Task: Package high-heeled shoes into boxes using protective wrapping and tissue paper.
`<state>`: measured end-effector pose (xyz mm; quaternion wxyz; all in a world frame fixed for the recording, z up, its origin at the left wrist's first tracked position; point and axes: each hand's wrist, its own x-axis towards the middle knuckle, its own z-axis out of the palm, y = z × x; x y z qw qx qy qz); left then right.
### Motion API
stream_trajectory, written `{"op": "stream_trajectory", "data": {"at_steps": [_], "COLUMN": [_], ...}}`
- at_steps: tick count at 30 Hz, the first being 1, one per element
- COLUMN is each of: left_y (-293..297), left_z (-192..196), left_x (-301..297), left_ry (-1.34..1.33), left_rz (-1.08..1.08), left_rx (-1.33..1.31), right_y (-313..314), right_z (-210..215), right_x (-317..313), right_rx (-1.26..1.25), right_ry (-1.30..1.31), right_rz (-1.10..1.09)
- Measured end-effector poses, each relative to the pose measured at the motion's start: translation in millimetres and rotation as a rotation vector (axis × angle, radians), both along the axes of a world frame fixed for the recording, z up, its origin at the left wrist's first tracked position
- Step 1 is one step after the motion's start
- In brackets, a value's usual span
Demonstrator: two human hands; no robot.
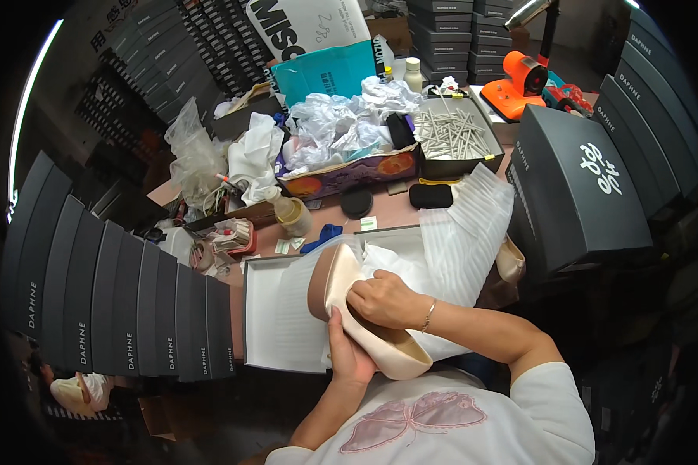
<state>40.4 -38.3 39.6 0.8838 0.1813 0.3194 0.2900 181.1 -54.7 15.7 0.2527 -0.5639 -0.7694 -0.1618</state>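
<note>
A pale cream shoe (347, 273) with a tan sole is held tilted above an open shoe box (247, 318). Underneath, my left hand (349, 355) grips its side, thumb along the edge. My right hand (388, 301) reaches into the shoe's opening with curled fingers; the fingertips are hidden inside, and whatever they hold does not show. White tissue paper (395, 260) and a translucent ribbed foam sheet (473, 225) lie in and over the box. Beside the foam, at the right, part of another cream shoe (511, 262) is visible.
Stacked dark shoe boxes stand left (116, 302) and right (582, 194). Behind the open box are a pump bottle (291, 213), a blue cloth (323, 238), a black round pad (357, 204), a carton of crumpled paper (349, 175) and a tray of white sticks (461, 167).
</note>
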Motion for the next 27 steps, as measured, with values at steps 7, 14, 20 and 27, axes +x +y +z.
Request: {"op": "stream_trajectory", "data": {"at_steps": [7, 14, 20, 27], "left_y": [50, 14, -8, 54], "left_z": [9, -35, -54, 23], "left_x": [-16, -7, 4, -16], "left_ry": [-0.092, -0.14, 0.028, -0.207], "left_rz": [0.119, -0.127, 0.063, 0.041], "left_rx": [0.171, 0.692, 0.786, 1.494], "right_y": [-62, -32, -18, -73], "right_z": [7, 48, 58, 83], "right_x": [29, -4, -24, -29], "right_rx": [-0.166, -0.554, -0.084, -0.474], "right_ry": [0.134, 2.394, 2.783, 2.302], "right_rz": [-0.393, 0.587, 0.458, 0.705]}}
